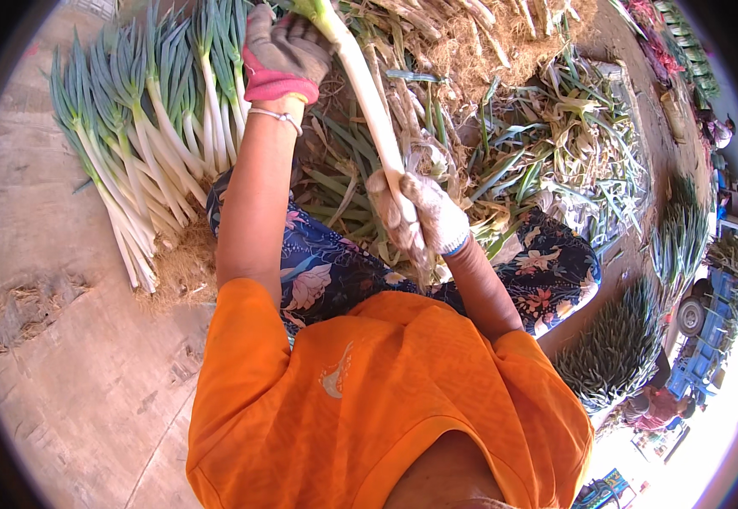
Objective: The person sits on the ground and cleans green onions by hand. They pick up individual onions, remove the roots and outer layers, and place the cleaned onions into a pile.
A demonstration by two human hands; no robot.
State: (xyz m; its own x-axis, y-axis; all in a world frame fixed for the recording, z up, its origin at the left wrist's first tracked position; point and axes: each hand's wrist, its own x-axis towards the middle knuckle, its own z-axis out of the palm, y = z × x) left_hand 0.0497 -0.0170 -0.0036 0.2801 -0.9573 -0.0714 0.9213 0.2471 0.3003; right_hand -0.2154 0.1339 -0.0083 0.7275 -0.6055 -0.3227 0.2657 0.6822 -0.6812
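Observation:
A long Welsh onion (369, 108) with a white shank slants across the upper middle. My right hand (416, 213), in a soiled white knit glove, is closed around its lower end near the roots. My left hand (286, 51), in a brown glove with a pink cuff, is beside the onion's green upper part at the top edge; whether it touches the stalk cannot be told. Left of my left arm, a row of cleaned Welsh onions (146, 146) lies on the floor, green leaves away from me and roots (184, 267) towards me.
Stripped leaves (521, 159) are heaped before my legs and to the right. Unpeeled onions with dry roots (470, 44) lie at the top. Upright onion bundles (617, 343), a blue vehicle (706, 337) and a person (658, 407) are at the far right. Concrete floor (89, 394) extends left.

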